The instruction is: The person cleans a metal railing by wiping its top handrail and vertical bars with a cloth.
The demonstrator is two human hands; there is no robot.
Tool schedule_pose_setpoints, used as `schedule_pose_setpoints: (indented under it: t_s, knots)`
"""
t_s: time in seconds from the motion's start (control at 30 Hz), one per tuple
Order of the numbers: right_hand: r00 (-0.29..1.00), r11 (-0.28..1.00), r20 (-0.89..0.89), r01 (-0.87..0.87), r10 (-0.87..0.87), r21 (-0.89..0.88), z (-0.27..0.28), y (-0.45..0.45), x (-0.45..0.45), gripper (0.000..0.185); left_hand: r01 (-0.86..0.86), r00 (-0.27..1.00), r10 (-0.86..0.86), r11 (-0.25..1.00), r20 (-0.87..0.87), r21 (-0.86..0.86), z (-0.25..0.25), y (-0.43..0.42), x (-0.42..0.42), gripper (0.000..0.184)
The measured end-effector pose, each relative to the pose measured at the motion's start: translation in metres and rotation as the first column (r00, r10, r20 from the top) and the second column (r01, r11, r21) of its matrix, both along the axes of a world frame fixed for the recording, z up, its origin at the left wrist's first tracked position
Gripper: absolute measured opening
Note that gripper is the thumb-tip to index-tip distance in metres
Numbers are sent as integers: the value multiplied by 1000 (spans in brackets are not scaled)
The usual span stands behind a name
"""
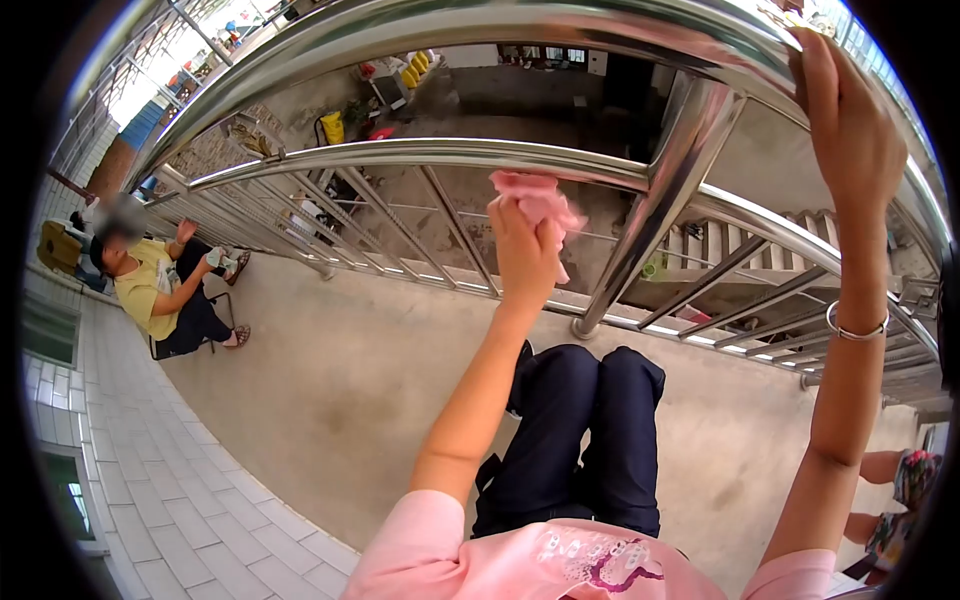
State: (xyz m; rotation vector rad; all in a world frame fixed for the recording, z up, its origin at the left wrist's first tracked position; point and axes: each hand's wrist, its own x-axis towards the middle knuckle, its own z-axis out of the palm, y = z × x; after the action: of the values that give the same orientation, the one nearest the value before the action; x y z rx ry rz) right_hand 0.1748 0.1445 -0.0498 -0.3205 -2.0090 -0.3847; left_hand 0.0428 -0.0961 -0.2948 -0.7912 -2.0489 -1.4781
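A crumpled pink cloth [540, 195] is bunched in my left hand [524, 252], its fingers closed around it. Cloth and hand are up against the metal railing, just below the middle rail [420, 153] and left of the thick slanted post [668, 190]. Part of the cloth is blurred. Higher up on the right, my right hand [855, 130] is wrapped over the shiny top rail [560, 38], with a silver bangle [858, 322] on that forearm. The fingertips of the right hand are partly hidden behind the rail.
On the left, a person in a yellow shirt [150, 295] sits on a chair by the railing. Another person's legs and patterned shorts [905, 490] show at the right edge. A white tiled wall [150, 480] borders the concrete floor [330, 400]. Stairs [745, 250] and a courtyard lie below.
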Motion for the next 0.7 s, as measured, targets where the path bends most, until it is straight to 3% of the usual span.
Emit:
schedule_pose_setpoints:
  t_s: [0.07,0.1,0.13,0.17,0.2,0.27,0.3,0.33,0.37,0.4,0.43,0.47,0.53,0.57,0.63,0.67,0.7]
  knots:
    - [998,1000,52,-25,25,11,6,17,2,29,-36,986,43,998,158,-45,-3,9,-4,36]
    - [995,949,100,-26,-6,315,10,31,5,29,-34,985,41,998,167,-47,-7,10,-5,36]
    - [989,809,141,-43,-50,586,11,43,8,36,-37,986,43,999,164,-38,-12,10,-4,40]
    - [968,773,153,59,-199,632,11,51,12,51,-41,986,45,999,161,-28,-17,11,-3,43]
    - [966,773,161,56,-202,632,16,55,15,51,-37,985,42,999,169,-30,-31,12,-4,43]
    - [957,624,230,-72,-175,778,28,62,17,50,-218,965,190,965,-181,-148,-73,11,-12,52]
    - [945,634,91,138,-314,761,10,70,17,54,-220,965,193,965,-178,-146,-85,9,-10,52]
    - [945,632,93,134,-313,763,17,46,18,54,-123,981,139,985,133,-124,-96,6,-4,55]
    - [972,898,225,-43,-64,438,31,-3,17,16,-35,901,62,997,430,-72,-108,3,2,58]
    - [945,973,245,-228,214,28,39,-39,9,55,37,730,-31,999,683,5,-123,2,4,61]
    - [989,977,-64,-123,136,174,27,-50,-13,59,66,668,-60,998,742,21,-146,1,1,62]
    - [990,977,-55,-120,132,175,27,-49,-12,59,71,661,-65,997,747,24,-170,5,-2,62]
    - [929,916,6,-365,369,165,27,-43,-6,58,-66,775,84,996,626,-53,-211,12,-6,61]
    - [967,887,12,-239,255,396,22,-1,-18,57,-9,770,156,972,618,-234,-229,9,-9,61]
    - [979,894,8,-190,205,406,24,-2,-10,56,-99,856,101,995,507,-32,-254,10,-7,56]
    - [990,903,-1,-131,144,408,24,-6,-8,55,-119,937,260,865,233,-488,-320,0,-20,51]
    - [990,920,-10,-128,142,370,22,-7,-5,53,-10,521,196,975,831,-223,-318,0,-19,42]
